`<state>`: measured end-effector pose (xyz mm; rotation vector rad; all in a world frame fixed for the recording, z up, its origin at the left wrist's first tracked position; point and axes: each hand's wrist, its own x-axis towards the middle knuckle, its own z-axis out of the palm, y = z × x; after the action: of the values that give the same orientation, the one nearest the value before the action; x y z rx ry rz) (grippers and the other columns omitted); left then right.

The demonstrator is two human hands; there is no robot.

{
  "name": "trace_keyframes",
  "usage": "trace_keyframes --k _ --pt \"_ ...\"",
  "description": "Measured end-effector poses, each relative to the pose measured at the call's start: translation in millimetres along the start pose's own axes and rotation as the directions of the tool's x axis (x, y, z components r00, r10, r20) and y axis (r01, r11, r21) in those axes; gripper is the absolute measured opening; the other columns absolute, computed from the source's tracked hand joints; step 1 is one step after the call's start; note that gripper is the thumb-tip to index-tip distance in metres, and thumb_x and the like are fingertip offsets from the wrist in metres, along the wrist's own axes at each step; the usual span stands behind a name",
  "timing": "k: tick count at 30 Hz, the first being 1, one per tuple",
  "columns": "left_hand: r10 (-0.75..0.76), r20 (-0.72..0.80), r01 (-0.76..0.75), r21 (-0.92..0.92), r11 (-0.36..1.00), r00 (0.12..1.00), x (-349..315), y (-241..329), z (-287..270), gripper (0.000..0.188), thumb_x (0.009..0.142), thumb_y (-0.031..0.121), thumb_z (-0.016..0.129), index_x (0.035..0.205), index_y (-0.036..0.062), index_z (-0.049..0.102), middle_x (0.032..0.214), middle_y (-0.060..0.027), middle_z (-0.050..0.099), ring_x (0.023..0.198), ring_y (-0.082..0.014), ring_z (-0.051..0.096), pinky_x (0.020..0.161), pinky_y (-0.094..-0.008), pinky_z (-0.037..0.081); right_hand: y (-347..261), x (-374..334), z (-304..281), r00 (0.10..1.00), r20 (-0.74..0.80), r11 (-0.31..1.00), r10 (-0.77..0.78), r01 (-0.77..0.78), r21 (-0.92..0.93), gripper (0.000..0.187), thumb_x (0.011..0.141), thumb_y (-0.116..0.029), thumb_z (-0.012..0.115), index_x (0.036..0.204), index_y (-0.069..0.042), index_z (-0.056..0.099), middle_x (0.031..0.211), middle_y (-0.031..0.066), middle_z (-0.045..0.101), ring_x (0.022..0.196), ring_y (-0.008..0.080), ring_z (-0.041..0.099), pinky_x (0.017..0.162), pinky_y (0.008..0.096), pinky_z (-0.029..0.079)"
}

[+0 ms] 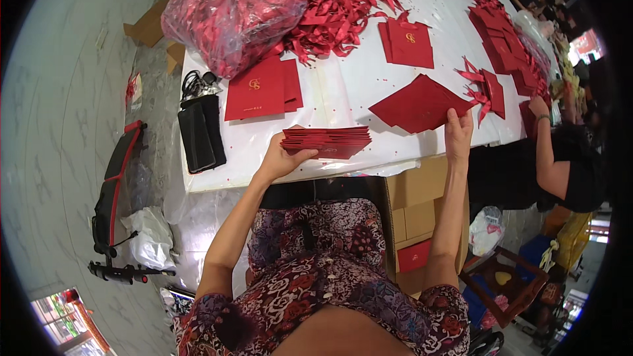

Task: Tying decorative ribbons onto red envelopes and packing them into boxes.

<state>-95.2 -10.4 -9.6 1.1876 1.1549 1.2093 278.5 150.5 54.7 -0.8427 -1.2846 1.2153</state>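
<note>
My left hand (pixel 285 158) is closed around the end of a thick stack of flat red paper bags (pixel 339 142), held just over the table's front edge. Their edges fan slightly apart. To the right, my right hand (pixel 459 133) pinches the corner of a few more flat red bags (pixel 421 104), spread over one another above the white table (pixel 323 92). Beyond my left hand lies a small pile of red bags with gold print (pixel 257 89). Farther back, another printed red pile (pixel 407 43) rests on the tabletop.
A clear plastic sack of red ribbons (pixel 227 20) and a loose ribbon heap (pixel 326 16) lie at the back. A black phone (pixel 196 142) is at the left edge. An open cardboard box (pixel 415 191) stands below the front edge. A co-worker's arm (pixel 546 148) reaches in at right.
</note>
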Motion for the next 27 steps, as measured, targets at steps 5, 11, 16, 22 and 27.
trace_keyframes --k 5,11,16,22,27 --pt "0.211 0.069 -0.221 0.207 0.953 0.975 9.4 6.5 0.1 0.032 0.076 0.004 0.082 0.104 0.0001 0.066 0.112 -0.011 0.062 0.104 -0.0208 0.062 0.092 -0.0328 0.049 12.8 1.2 59.5 0.988 0.133 0.984 0.083 -0.061 -0.167 0.04 0.096 -0.009 0.064 0.134 -0.002 0.052 0.122 0.0079 0.066 0.107 0.0132 0.062 0.094 0.0291 0.049" --pt "0.362 -0.159 -0.301 0.311 0.901 0.919 14.9 4.1 19.9 0.109 0.068 0.01 0.09 0.15 0.0041 0.02 0.142 -0.0237 0.044 0.132 -0.0328 0.046 0.111 -0.0412 0.039 22.4 -11.5 126.9 0.816 0.495 0.954 0.3 -0.239 -0.183 0.029 0.102 -0.026 0.05 0.117 -0.002 0.054 0.107 0.0047 0.061 0.101 0.0117 0.056 0.092 0.0283 0.045" --pt "0.252 -0.18 -0.231 0.129 0.964 0.951 14.9 3.8 28.6 0.111 0.068 0.009 0.09 0.152 0.003 0.019 0.138 -0.0206 0.048 0.125 -0.0296 0.053 0.106 -0.0392 0.045 30.9 -38.9 136.9 0.807 0.526 0.961 0.266 -0.267 -0.077 0.055 0.101 -0.051 0.039 0.121 -0.002 0.053 0.118 0.0102 0.059 0.113 0.0172 0.055 0.101 0.033 0.042" --pt "0.257 -0.177 -0.245 0.089 0.965 0.95 10.5 -8.1 35.1 0.105 0.066 0.009 0.091 0.148 0.0018 0.028 0.13 -0.0175 0.054 0.119 -0.026 0.057 0.102 -0.0368 0.047 28.3 -73.1 140.7 0.881 0.437 0.982 0.182 -0.181 -0.045 0.087 0.083 -0.048 0.074 0.144 -0.001 0.034 0.134 0.0138 0.05 0.129 0.0229 0.049 0.112 0.0364 0.035" --pt "0.216 -0.18 -0.217 0.013 0.976 0.96 6.1 -7.9 38.5 0.077 0.07 0.009 0.089 0.132 0.0008 0.045 0.117 -0.0131 0.063 0.107 -0.0201 0.063 0.096 -0.0355 0.05 35.7 -75.3 137.6 0.91 0.292 0.952 0.295 -0.254 -0.171 0.061 0.081 -0.008 0.077 0.133 -0.001 0.046 0.123 0.0112 0.059 0.116 0.0182 0.056 0.102 0.0336 0.044"
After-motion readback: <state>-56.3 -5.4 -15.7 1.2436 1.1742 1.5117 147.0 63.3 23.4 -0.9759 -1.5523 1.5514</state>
